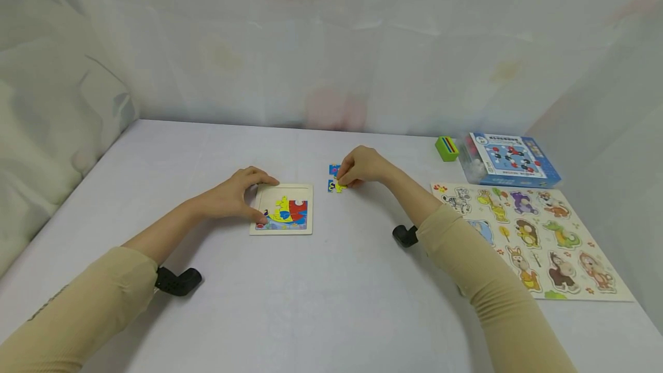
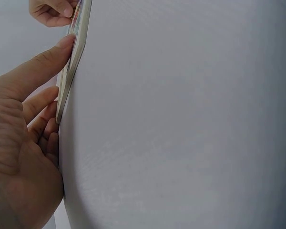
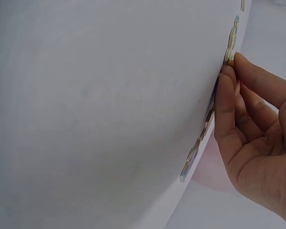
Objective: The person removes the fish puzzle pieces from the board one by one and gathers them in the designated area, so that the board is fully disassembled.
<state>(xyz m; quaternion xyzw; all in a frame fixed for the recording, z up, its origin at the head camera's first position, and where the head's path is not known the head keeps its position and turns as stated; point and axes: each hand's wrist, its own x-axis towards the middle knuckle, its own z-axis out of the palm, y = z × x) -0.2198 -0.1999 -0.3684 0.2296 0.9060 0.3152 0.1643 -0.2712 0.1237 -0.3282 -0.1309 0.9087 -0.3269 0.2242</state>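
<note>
A small square wooden puzzle tray (image 1: 310, 209) lies flat on a white table (image 1: 331, 292), just left of the middle of the head view. Bright fitted pieces (image 1: 297, 212), red, yellow and blue, fill its lower part, while its recess is bare around 12 o'clock. At the tray's 9 o'clock, the left hand (image 1: 239, 195) is spread partway, holding the frame between the thumb near 7 o'clock and the fingers near 11. At about 2 o'clock from the tray, the right hand (image 1: 362, 166) is nearly closed, its thumb and fingertips pinching a yellow piece (image 1: 339, 186); whether that has left the table cannot be told. Just beside it lie blue pieces (image 1: 334, 170). The step in hand seems to be picking up the yellow piece; a light pinch on its edges, raised straight up, should spare its neighbours a nudge, and gentle left-hand pressure should steady the tray without disturbing the fitted pieces. Farther out, between 2 and 3 o'clock, sit a green striped block (image 1: 447, 148) and a blue box (image 1: 513, 160); past 3, an animal board (image 1: 533, 240).
</note>
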